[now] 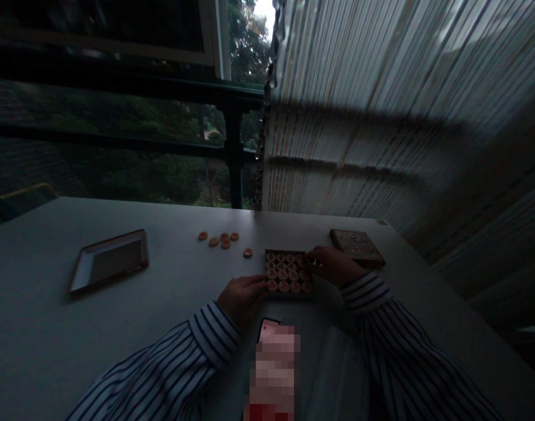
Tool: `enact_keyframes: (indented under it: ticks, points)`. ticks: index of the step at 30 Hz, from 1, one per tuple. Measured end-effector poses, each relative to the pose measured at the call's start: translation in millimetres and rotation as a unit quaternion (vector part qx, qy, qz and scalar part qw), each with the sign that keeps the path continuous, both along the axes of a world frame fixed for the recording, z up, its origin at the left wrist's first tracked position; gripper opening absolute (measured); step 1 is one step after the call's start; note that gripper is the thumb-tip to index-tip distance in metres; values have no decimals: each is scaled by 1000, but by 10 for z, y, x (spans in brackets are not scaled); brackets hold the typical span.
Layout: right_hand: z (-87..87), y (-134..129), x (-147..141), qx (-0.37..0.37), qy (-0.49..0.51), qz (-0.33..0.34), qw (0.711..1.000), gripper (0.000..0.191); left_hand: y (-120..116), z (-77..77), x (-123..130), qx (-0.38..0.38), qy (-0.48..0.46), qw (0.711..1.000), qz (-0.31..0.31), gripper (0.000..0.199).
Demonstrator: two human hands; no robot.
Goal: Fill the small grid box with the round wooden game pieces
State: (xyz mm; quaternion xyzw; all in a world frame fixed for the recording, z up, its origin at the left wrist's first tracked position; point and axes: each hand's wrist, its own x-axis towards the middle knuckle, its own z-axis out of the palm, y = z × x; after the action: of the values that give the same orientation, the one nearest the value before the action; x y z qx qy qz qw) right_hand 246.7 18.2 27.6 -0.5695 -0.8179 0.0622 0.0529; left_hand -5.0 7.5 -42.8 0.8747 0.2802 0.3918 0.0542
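Observation:
A small tray [289, 296] holds rows of round wooden pieces [283, 273] with red or dark markings. My left hand [242, 298] rests at the tray's left side, its fingertips against the lower left corner. Over the upper right corner is my right hand [335, 264], with thumb and fingers bent together at a piece; what lies between them is too dark to make out. Several loose pieces [224, 237] lie on the table beyond my left hand, and one piece [248, 252] sits nearer the tray.
On the white table [171, 316], a shallow open lid [111, 262] lies at the left and a patterned box [357, 246] at the right. A phone [269, 331], partly blurred out, lies in front of the tray. Railing [234, 152] and curtain [337, 128] stand behind.

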Motion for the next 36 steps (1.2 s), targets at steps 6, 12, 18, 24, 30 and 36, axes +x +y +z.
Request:
enact_keyframes:
  ticks: [6, 12, 18, 24, 30, 36]
  points:
    - [29, -7, 0, -8, -2, 4, 1000, 31, -4, 14, -5, 3, 0, 1000, -2, 23]
    - [31, -20, 4, -7, -4, -5, 1000, 29, 5, 4, -18, -1, 18, 1000, -1, 23]
    - [25, -12, -2, -12, -10, 0, 1000, 29, -3, -1, -10, -9, 13, 1000, 4, 23]
    - [19, -19, 4, -5, -7, 2, 1000, 29, -15, 22, -3, -9, 12, 1000, 5, 24]
    - [30, -19, 3, -13, -6, 11, 1000, 27, -15, 8, -1, -20, 11, 1000, 8, 23]
    - [27, -23, 6, -10, -13, 10, 1000, 27, -10, 26, -2, -7, 13, 1000, -1, 23]
